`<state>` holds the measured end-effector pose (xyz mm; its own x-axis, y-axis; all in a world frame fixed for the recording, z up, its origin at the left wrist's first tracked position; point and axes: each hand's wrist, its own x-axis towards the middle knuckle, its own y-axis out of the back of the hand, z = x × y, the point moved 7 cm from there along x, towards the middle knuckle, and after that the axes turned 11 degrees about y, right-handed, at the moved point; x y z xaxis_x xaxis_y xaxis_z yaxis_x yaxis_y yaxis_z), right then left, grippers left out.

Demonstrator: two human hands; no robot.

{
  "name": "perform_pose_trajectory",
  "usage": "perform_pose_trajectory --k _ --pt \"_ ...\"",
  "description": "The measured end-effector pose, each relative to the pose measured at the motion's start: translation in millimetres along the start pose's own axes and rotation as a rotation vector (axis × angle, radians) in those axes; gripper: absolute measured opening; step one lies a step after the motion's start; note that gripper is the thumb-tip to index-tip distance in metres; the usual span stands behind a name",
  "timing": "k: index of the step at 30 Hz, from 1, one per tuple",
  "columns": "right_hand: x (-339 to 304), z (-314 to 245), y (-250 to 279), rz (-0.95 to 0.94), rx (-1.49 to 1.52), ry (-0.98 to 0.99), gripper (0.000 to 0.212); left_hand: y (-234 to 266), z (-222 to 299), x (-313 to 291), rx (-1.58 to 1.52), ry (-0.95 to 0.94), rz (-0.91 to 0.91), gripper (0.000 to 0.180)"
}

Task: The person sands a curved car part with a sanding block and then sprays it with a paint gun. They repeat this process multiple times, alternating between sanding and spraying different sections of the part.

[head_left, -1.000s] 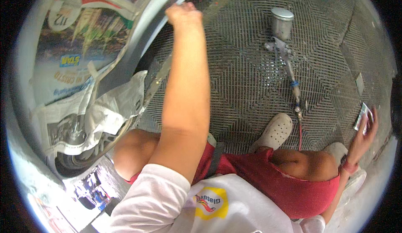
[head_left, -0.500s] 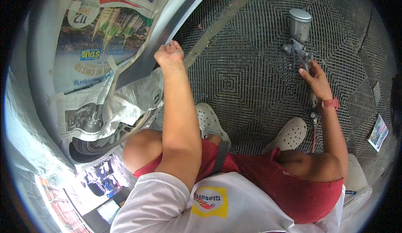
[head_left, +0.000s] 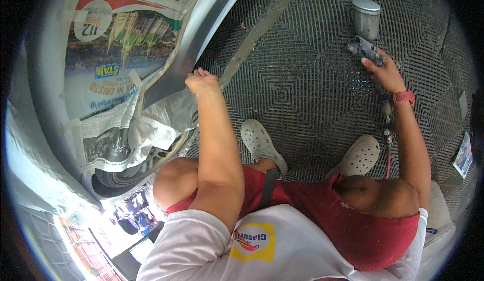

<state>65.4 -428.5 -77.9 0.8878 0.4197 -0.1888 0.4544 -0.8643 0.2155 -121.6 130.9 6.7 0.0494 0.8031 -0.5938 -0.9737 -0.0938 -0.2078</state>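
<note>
A metal spray gun with a lidded cup on top is gripped in my right hand, out over the floor mat at the right. A hose runs from its handle back past my wrist. My left hand is curled closed beside the lower edge of a car body panel; whatever its fingers hold is hidden. Newspaper taped to the panel covers much of it, and crumpled sheeting hangs partly over a wheel.
Dark ribbed matting covers the floor, crossed by a worn strip. My shoes rest on it between the car and the hose. A printed card lies at the far right. Part of a pale seat shows beneath me.
My right hand has carried the spray gun slightly away from me and to the right. My left hand has dropped a little lower along the panel's edge. The view has shifted slightly.
</note>
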Motion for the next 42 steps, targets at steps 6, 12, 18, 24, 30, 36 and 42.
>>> perform_pose_trajectory --k 6,12,18,24,30,36,42 --pt "3 10 -3 -0.095 -0.009 -0.181 0.054 -30 -57 15 0.155 0.167 -0.067 0.075" --pt "6 -3 -13 -0.076 -0.021 0.004 0.055 -70 -67 28 -0.078 0.236 -0.137 0.126" --pt "3 -15 -25 -0.110 0.264 -0.066 0.056 -94 -83 13 -0.077 0.209 -0.124 0.128" --pt "0 -84 -31 -0.085 0.452 -0.028 0.059 -128 -109 -15 0.058 0.116 -0.148 0.123" --pt "12 -175 -47 -0.175 0.569 0.121 0.058 -187 -151 -53 0.332 0.023 -0.277 0.120" --pt "13 -215 -39 -0.114 0.617 0.255 0.065 -247 -194 -79 0.516 -0.105 -0.464 0.102" --pt "5 -201 -20 0.047 0.557 0.244 0.074 -329 -224 -158 1.398 -0.830 -0.879 0.050"
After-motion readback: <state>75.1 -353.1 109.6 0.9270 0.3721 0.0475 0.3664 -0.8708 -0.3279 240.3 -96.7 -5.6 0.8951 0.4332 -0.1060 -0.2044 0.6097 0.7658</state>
